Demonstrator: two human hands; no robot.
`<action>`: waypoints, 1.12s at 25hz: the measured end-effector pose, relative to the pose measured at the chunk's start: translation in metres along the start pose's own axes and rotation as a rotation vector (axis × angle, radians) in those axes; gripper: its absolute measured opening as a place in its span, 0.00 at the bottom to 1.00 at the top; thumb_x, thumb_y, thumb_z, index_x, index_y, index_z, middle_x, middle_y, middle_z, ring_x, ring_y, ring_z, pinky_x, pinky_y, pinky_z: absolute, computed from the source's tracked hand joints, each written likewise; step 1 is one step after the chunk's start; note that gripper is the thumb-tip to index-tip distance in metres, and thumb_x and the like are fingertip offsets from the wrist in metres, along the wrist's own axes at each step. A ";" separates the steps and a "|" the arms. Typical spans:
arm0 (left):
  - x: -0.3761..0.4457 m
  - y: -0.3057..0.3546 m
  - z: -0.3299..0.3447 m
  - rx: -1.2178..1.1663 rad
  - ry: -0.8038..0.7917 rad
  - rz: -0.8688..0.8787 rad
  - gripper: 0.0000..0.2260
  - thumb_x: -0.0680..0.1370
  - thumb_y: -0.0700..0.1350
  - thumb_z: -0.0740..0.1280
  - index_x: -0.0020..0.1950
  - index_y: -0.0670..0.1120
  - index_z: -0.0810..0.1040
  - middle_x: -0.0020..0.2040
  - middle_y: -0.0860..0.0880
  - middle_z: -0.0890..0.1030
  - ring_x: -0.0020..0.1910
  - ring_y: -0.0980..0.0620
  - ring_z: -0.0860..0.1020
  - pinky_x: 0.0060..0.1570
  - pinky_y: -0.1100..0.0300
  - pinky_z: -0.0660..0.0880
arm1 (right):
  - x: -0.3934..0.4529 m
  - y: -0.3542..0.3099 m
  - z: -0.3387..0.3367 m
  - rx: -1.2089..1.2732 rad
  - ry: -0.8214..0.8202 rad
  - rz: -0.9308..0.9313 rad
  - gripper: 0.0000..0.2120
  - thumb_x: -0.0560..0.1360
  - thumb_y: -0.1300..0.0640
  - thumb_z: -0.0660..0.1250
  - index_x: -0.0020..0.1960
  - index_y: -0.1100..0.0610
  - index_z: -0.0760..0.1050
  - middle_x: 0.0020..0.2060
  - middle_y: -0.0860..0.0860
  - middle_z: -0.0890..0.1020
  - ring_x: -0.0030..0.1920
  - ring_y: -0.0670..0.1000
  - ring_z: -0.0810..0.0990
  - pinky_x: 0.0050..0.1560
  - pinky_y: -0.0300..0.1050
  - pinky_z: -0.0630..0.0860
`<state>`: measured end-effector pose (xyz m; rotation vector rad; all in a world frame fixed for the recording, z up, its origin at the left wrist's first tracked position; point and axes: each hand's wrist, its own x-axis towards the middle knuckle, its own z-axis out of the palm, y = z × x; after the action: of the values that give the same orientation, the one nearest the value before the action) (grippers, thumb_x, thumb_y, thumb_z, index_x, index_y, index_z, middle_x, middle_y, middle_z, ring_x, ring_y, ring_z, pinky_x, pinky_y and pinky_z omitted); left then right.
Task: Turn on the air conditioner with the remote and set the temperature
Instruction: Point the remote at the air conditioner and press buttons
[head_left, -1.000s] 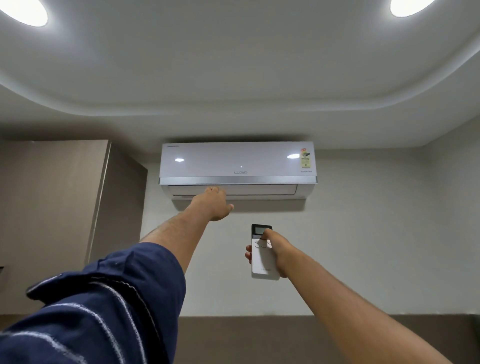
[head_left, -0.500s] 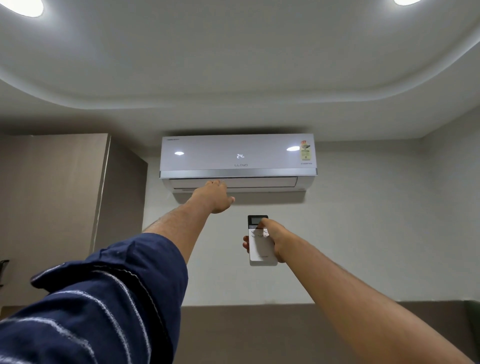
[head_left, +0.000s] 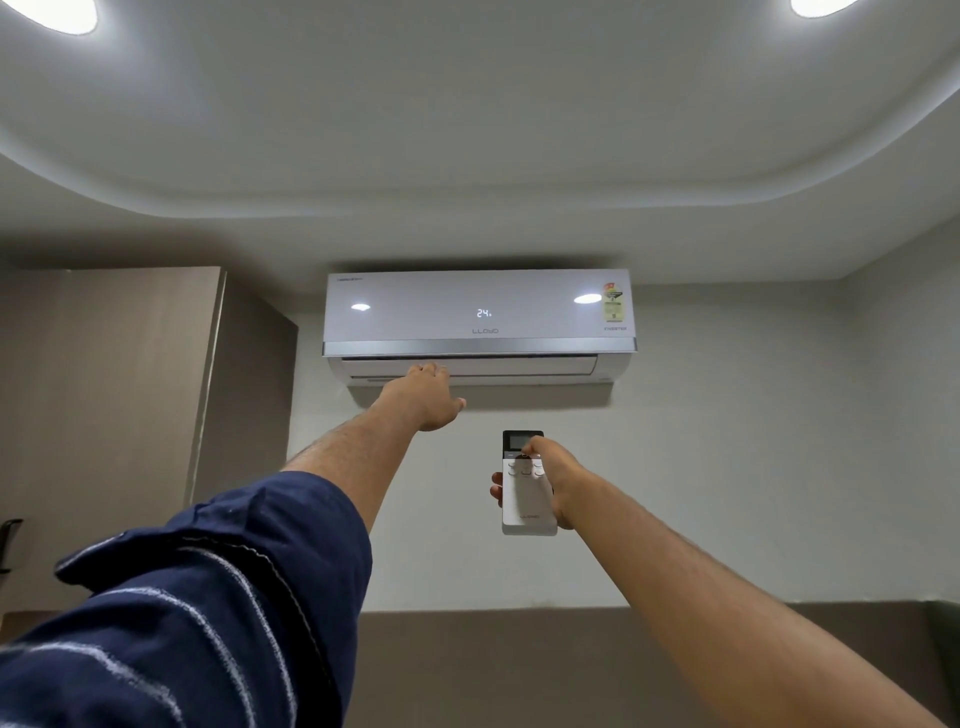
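A white wall-mounted air conditioner (head_left: 478, 317) hangs high on the far wall, and its front display reads 24. My right hand (head_left: 558, 478) holds a white remote (head_left: 525, 506) with a dark screen upright below the unit, thumb resting on the buttons just under the screen. My left hand (head_left: 426, 397) is stretched up with its fingers together and flat, right under the unit's bottom flap; whether it touches the flap I cannot tell. A dark blue sleeve covers my left upper arm.
A tall brown cupboard (head_left: 119, 415) fills the left wall next to the unit. A brown panel (head_left: 571, 670) runs along the lower wall. Two round ceiling lights (head_left: 57, 13) glow at the top corners.
The display on the air conditioner went from dark to showing 24. Both hands stay in nearly the same places, and the view has tilted slightly.
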<state>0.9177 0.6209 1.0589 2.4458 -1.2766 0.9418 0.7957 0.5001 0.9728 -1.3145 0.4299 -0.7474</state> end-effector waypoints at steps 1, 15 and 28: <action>0.000 0.000 0.000 0.000 0.000 0.001 0.30 0.82 0.55 0.55 0.79 0.42 0.52 0.80 0.43 0.54 0.79 0.44 0.54 0.75 0.43 0.59 | 0.000 0.000 0.000 -0.001 0.004 -0.002 0.17 0.75 0.57 0.58 0.62 0.63 0.73 0.41 0.61 0.83 0.33 0.59 0.83 0.37 0.48 0.79; -0.005 0.001 0.003 0.000 -0.012 0.013 0.30 0.81 0.55 0.54 0.79 0.41 0.53 0.80 0.43 0.56 0.79 0.44 0.55 0.74 0.43 0.60 | -0.003 0.009 -0.004 -0.007 0.012 -0.023 0.18 0.75 0.58 0.58 0.62 0.63 0.73 0.39 0.62 0.84 0.31 0.59 0.83 0.38 0.48 0.79; -0.011 -0.002 0.012 0.001 -0.045 -0.015 0.31 0.82 0.55 0.54 0.79 0.41 0.51 0.80 0.44 0.54 0.80 0.45 0.53 0.75 0.44 0.59 | -0.005 0.014 -0.006 -0.018 0.023 -0.007 0.24 0.73 0.58 0.56 0.67 0.64 0.72 0.41 0.61 0.84 0.34 0.59 0.83 0.39 0.48 0.79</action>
<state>0.9196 0.6240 1.0428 2.4875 -1.2702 0.8887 0.7916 0.5005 0.9577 -1.3262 0.4515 -0.7671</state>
